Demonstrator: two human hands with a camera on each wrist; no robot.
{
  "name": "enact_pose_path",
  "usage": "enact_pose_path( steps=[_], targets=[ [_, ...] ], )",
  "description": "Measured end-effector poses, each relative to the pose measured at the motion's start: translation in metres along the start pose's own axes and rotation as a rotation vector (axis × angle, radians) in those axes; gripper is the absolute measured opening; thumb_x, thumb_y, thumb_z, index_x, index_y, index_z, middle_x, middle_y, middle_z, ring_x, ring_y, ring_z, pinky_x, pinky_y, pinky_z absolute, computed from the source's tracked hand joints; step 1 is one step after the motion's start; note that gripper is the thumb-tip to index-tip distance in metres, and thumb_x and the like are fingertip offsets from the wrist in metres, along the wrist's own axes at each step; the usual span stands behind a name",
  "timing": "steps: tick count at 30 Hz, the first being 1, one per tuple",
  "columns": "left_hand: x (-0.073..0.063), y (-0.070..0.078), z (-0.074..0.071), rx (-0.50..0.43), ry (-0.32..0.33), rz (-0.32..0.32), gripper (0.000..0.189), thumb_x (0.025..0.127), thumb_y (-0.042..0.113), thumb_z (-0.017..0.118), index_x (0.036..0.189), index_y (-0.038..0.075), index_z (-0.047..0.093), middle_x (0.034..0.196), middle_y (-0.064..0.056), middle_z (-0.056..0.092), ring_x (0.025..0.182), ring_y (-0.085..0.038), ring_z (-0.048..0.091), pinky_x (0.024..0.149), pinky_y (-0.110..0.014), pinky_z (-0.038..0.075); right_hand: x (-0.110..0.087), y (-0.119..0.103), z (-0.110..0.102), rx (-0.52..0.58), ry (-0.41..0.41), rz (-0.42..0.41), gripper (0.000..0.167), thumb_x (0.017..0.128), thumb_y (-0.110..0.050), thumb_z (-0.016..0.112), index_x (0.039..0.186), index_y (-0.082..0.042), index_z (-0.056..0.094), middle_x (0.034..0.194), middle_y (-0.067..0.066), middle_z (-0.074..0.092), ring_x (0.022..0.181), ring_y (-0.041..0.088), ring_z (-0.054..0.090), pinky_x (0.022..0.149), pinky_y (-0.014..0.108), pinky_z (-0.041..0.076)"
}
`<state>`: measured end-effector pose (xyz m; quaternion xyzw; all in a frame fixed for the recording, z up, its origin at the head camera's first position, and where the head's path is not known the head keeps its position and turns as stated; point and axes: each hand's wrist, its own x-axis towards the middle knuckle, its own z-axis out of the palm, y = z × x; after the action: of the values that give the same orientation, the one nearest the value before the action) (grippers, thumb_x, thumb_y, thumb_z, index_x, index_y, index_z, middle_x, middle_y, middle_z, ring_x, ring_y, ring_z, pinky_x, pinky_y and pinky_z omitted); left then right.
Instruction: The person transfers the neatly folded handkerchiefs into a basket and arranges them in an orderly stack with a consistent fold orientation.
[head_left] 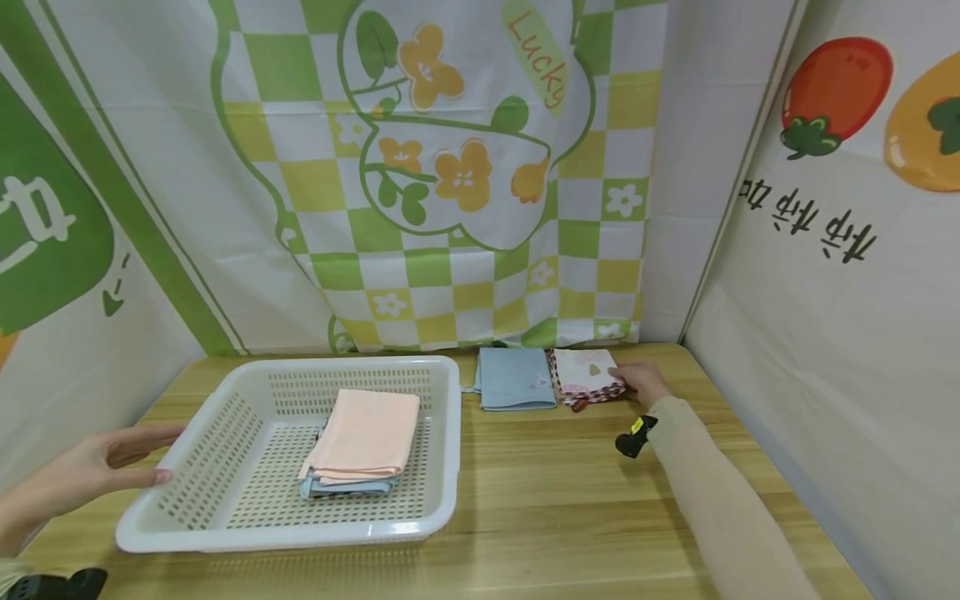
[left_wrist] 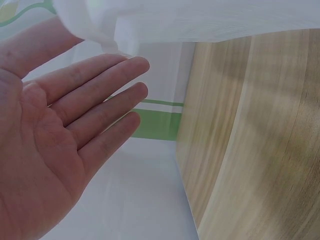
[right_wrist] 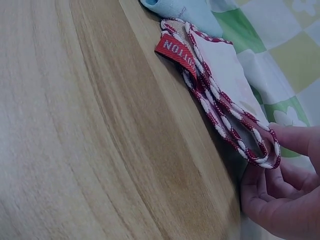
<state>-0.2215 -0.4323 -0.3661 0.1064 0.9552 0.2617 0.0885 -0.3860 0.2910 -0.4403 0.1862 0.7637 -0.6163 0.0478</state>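
My right hand [head_left: 643, 383] pinches the right edge of a folded white towel [head_left: 583, 370], thumb on top and fingers below. In the right wrist view the towel's red-and-white corded edges [right_wrist: 220, 107] show in several layers, with a red label [right_wrist: 176, 52] lettered COTTON. A folded light-blue towel [head_left: 516, 379] lies just left of it. At the left, my left hand [head_left: 93, 467] is by the rim of a white plastic basket [head_left: 452, 467], its fingers straight in the left wrist view. Inside the basket, a folded peach towel [head_left: 367, 433] lies on a folded blue one [head_left: 352, 487].
The wooden table [head_left: 570, 500] carries everything. Behind it hangs a green-and-white checked cloth [head_left: 480, 275], close beyond the two towels. White printed sheets form the left and right sides [head_left: 825, 333].
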Motion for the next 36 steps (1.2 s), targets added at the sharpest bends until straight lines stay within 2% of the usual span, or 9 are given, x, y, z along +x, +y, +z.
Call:
enact_pose_path(
  steps=[5, 8, 12, 14, 18, 20, 25, 30, 36],
  targets=[
    [0.001, -0.005, 0.001, -0.007, 0.001, -0.002, 0.068, 0.091, 0.034, 0.063, 0.143, -0.002, 0.037, 0.14, -0.033, 0.041, 0.11, -0.003, 0.055, 0.078, -0.061, 0.048, -0.004, -0.004, 0.003, 0.013, -0.002, 0.016, 0.048, 0.09, -0.012, 0.063, 0.13, 0.011, 0.048, 0.088, -0.001, 0.057, 0.078, 0.005, 0.054, 0.068, 0.02, 0.05],
    [0.002, -0.006, 0.001, -0.004, 0.006, 0.004, 0.068, 0.091, 0.033, 0.064, 0.142, -0.002, 0.038, 0.14, -0.034, 0.041, 0.109, -0.003, 0.056, 0.078, -0.061, 0.049, -0.003, -0.005, 0.005, -0.012, 0.009, 0.023, 0.048, 0.091, -0.015, 0.063, 0.13, 0.009, 0.048, 0.093, -0.001, 0.055, 0.08, 0.005, 0.052, 0.068, 0.019, 0.048],
    [0.002, -0.005, 0.002, 0.006, 0.0, 0.005, 0.069, 0.092, 0.033, 0.062, 0.143, -0.004, 0.036, 0.14, -0.035, 0.039, 0.118, -0.057, 0.04, 0.076, -0.06, 0.049, 0.0, -0.005, 0.005, -0.013, 0.001, 0.025, 0.045, 0.091, -0.016, 0.062, 0.126, 0.009, 0.049, 0.097, 0.002, 0.055, 0.083, 0.007, 0.053, 0.068, 0.018, 0.048],
    [0.002, -0.005, 0.002, 0.005, -0.002, 0.001, 0.069, 0.092, 0.033, 0.062, 0.143, -0.004, 0.035, 0.14, -0.036, 0.039, 0.119, -0.059, 0.038, 0.076, -0.06, 0.049, 0.0, -0.005, 0.005, 0.004, 0.005, 0.029, 0.043, 0.091, -0.016, 0.063, 0.124, 0.008, 0.05, 0.097, 0.002, 0.056, 0.082, 0.007, 0.053, 0.068, 0.018, 0.049],
    [0.002, -0.005, 0.001, 0.003, 0.002, 0.011, 0.068, 0.092, 0.032, 0.063, 0.142, -0.005, 0.037, 0.139, -0.035, 0.041, 0.117, -0.043, 0.052, 0.076, -0.06, 0.049, -0.001, -0.007, 0.006, 0.013, 0.003, 0.036, 0.046, 0.091, -0.017, 0.063, 0.126, 0.008, 0.049, 0.096, 0.002, 0.056, 0.082, 0.007, 0.054, 0.068, 0.018, 0.049],
    [0.002, -0.007, 0.0, 0.001, 0.009, 0.009, 0.067, 0.091, 0.032, 0.064, 0.142, -0.003, 0.038, 0.137, -0.028, 0.047, 0.112, -0.015, 0.057, 0.077, -0.059, 0.05, -0.003, -0.009, 0.007, 0.006, 0.002, 0.042, 0.049, 0.091, -0.019, 0.063, 0.129, 0.008, 0.048, 0.098, 0.002, 0.056, 0.084, 0.007, 0.053, 0.069, 0.018, 0.048],
    [0.003, -0.009, 0.0, -0.018, 0.019, 0.015, 0.066, 0.089, 0.033, 0.065, 0.141, 0.0, 0.041, 0.135, -0.012, 0.051, 0.092, 0.027, 0.032, 0.079, -0.059, 0.049, -0.003, -0.01, 0.006, -0.003, -0.018, 0.046, 0.051, 0.092, -0.02, 0.062, 0.133, 0.006, 0.047, 0.095, 0.0, 0.057, 0.083, 0.007, 0.053, 0.07, 0.02, 0.048],
    [0.003, -0.01, 0.001, -0.017, 0.014, 0.018, 0.067, 0.09, 0.032, 0.065, 0.141, -0.002, 0.04, 0.137, -0.026, 0.048, 0.092, 0.026, 0.034, 0.078, -0.059, 0.05, -0.003, -0.012, 0.005, -0.004, -0.033, 0.036, 0.051, 0.093, -0.019, 0.061, 0.134, 0.007, 0.047, 0.088, -0.003, 0.058, 0.077, 0.006, 0.054, 0.069, 0.02, 0.05],
    [0.003, -0.009, 0.001, 0.0, 0.014, 0.011, 0.067, 0.09, 0.033, 0.064, 0.141, -0.002, 0.04, 0.138, -0.03, 0.045, 0.105, 0.001, 0.055, 0.078, -0.06, 0.049, -0.006, -0.015, 0.006, -0.035, -0.015, 0.02, 0.052, 0.093, -0.021, 0.06, 0.135, 0.006, 0.046, 0.1, 0.002, 0.059, 0.082, 0.007, 0.054, 0.072, 0.021, 0.051]
  ],
)
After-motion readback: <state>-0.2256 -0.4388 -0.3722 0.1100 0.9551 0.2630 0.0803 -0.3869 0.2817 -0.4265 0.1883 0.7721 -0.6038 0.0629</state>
